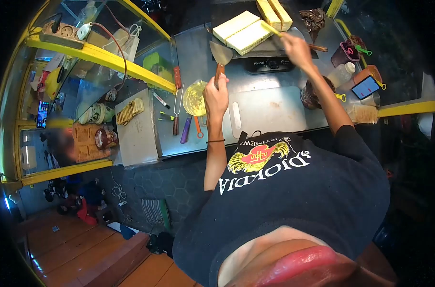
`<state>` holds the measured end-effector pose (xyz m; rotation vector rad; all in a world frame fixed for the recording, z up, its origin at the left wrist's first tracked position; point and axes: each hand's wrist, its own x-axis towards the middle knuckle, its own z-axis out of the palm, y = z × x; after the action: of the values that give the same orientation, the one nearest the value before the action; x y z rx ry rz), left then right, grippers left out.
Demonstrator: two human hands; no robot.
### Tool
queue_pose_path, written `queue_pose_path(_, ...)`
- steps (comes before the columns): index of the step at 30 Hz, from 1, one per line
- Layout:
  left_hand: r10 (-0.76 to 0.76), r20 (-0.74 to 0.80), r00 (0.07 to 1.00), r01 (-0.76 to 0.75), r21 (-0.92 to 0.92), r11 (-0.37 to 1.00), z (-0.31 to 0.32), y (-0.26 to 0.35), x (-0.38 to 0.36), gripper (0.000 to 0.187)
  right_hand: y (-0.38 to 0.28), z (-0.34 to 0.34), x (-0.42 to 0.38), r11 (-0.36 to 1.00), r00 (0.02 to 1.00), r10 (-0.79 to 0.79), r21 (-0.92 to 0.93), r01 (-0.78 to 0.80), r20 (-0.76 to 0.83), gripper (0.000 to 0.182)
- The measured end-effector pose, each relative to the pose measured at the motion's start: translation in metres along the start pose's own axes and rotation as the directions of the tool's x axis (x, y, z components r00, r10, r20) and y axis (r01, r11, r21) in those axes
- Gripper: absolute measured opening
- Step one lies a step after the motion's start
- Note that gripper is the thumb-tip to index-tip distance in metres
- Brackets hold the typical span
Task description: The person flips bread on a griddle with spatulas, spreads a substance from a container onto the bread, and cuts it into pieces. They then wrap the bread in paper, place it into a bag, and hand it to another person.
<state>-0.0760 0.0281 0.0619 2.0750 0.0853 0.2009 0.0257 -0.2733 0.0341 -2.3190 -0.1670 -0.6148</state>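
My left hand (216, 98) is closed around the wooden handle of a metal scraper (221, 53), its wide blade pointing up toward the griddle. My right hand (296, 50) grips a slim yellow tool (269, 27) whose far end touches the bread; its tip is too small to identify. Two bread slabs (243, 31) lie side by side on the dark griddle (270, 47), above a stove front marked Rinnai. More bread blocks (275, 14) stand behind them. Left of my left hand, a clear bowl (194, 98) contains yellow spread.
A cutting board (270, 110) lies nearest my body. Knives and a long fork (177, 107) are on the left, beside sliced bread (129, 111). A jar (310, 93), a white bottle (343, 74) and a phone (366, 87) stand right. Yellow frame bars (102, 60) border the counter.
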Motion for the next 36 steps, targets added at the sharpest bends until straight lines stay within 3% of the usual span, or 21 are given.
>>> queue_pose_path(1, 0.045, -0.017, 0.999, -0.046, -0.026, 0.999, 0.006, -0.002, 0.001, 0.040, -0.012, 0.008, -0.008, 0.999, 0.995, -0.038, -0.022, 0.040, 0.096, 0.030)
queue_pose_path(3, 0.087, -0.010, 0.996, -0.087, -0.022, 0.996, 0.011, -0.002, 0.003, 0.039, -0.036, 0.019, -0.015, 0.923, 0.901, -0.368, 0.207, 0.325, 0.228, 0.030)
queue_pose_path(5, 0.053, 0.049, 0.997, -0.056, 0.053, 0.997, 0.010, 0.001, 0.002, 0.039, -0.055, 0.002, -0.010, 0.925, 0.905, -0.357, 0.219, 0.310, 0.230, 0.029)
queue_pose_path(7, 0.048, 0.024, 0.999, -0.049, 0.031, 0.998, 0.010, -0.002, 0.005, 0.039, -0.060, -0.010, 0.000, 0.994, 0.988, -0.037, -0.092, 0.052, 0.149, 0.027)
queue_pose_path(9, 0.092, -0.027, 0.995, -0.094, -0.067, 0.993, 0.012, -0.005, 0.006, 0.039, -0.063, 0.001, -0.009, 0.959, 0.924, -0.190, -0.139, 0.247, 0.332, 0.023)
queue_pose_path(11, 0.040, -0.028, 0.999, -0.043, -0.128, 0.991, 0.009, -0.012, 0.006, 0.039, -0.075, 0.002, -0.022, 0.906, 0.854, -0.378, -0.046, 0.421, 0.357, 0.026)
queue_pose_path(13, -0.007, -0.024, 1.000, 0.003, -0.193, 0.981, 0.006, -0.021, 0.005, 0.040, -0.066, -0.003, -0.010, 0.918, 0.893, -0.392, 0.037, 0.394, 0.221, 0.024)
queue_pose_path(15, -0.046, 0.019, 0.999, 0.050, -0.318, 0.947, 0.004, -0.032, -0.003, 0.044, -0.051, -0.001, 0.005, 0.982, 0.983, -0.182, -0.040, 0.183, 0.039, 0.025)
queue_pose_path(16, -0.109, 0.063, 0.992, 0.125, -0.418, 0.900, 0.007, -0.036, -0.007, 0.044, -0.049, -0.001, 0.006, 0.981, 0.996, -0.037, -0.186, 0.052, 0.082, 0.028)
queue_pose_path(17, -0.112, 0.057, 0.992, 0.125, -0.422, 0.898, 0.012, -0.040, -0.009, 0.044, -0.050, 0.003, 0.000, 0.981, 0.995, -0.044, -0.186, 0.059, 0.087, 0.028)
queue_pose_path(19, -0.260, 0.223, 0.940, 0.340, -0.699, 0.629, 0.020, -0.041, -0.013, 0.035, -0.072, 0.012, -0.020, 0.960, 0.924, -0.281, 0.068, 0.272, 0.258, 0.027)
queue_pose_path(21, -0.211, 0.349, 0.913, 0.408, -0.793, 0.452, 0.032, -0.058, -0.014, 0.037, -0.092, 0.007, -0.018, 0.968, 0.901, -0.237, 0.171, 0.186, 0.363, 0.030)
queue_pose_path(24, -0.069, 0.477, 0.876, 0.478, -0.878, 0.007, 0.046, -0.078, -0.027, 0.036, -0.124, 0.004, -0.009, 0.947, 0.903, -0.282, 0.245, 0.208, 0.324, 0.026)
queue_pose_path(25, -0.038, 0.486, 0.873, 0.481, -0.872, -0.095, 0.046, -0.072, -0.033, 0.037, -0.139, 0.002, -0.007, 0.938, 0.878, -0.293, 0.291, 0.188, 0.378, 0.026)
queue_pose_path(27, -0.016, 0.491, 0.871, 0.484, -0.864, -0.138, 0.044, -0.077, -0.044, 0.038, -0.167, 0.003, -0.007, 0.921, 0.772, -0.368, 0.318, 0.225, 0.518, 0.026)
queue_pose_path(29, -0.065, 0.555, 0.829, 0.550, -0.791, 0.269, 0.037, -0.071, -0.060, 0.037, -0.178, 0.023, -0.007, 0.883, 0.619, -0.469, 0.363, 0.298, 0.630, 0.026)
queue_pose_path(30, -0.087, 0.573, 0.815, 0.544, -0.705, 0.455, 0.032, -0.079, -0.070, 0.034, -0.182, 0.035, -0.010, 0.843, 0.591, -0.538, 0.381, 0.380, 0.602, 0.024)
queue_pose_path(31, -0.092, 0.571, 0.816, 0.546, -0.709, 0.446, 0.024, -0.086, -0.082, 0.034, -0.185, 0.048, -0.011, 0.843, 0.582, -0.538, 0.383, 0.378, 0.610, 0.024)
queue_pose_path(33, -0.120, 0.536, 0.836, 0.413, -0.469, 0.781, 0.003, -0.104, -0.102, 0.031, -0.191, 0.074, -0.010, 0.843, 0.559, -0.531, 0.333, 0.422, 0.637, 0.024)
queue_pose_path(35, -0.325, 0.238, 0.915, 0.388, -0.304, 0.870, -0.010, -0.140, -0.121, 0.029, -0.190, 0.100, -0.010, 0.857, 0.544, -0.504, 0.310, 0.412, 0.671, 0.024)
queue_pose_path(36, -0.326, 0.240, 0.914, 0.390, -0.307, 0.868, -0.018, -0.143, -0.126, 0.029, -0.196, 0.104, -0.011, 0.868, 0.530, -0.479, 0.285, 0.407, 0.700, 0.025)
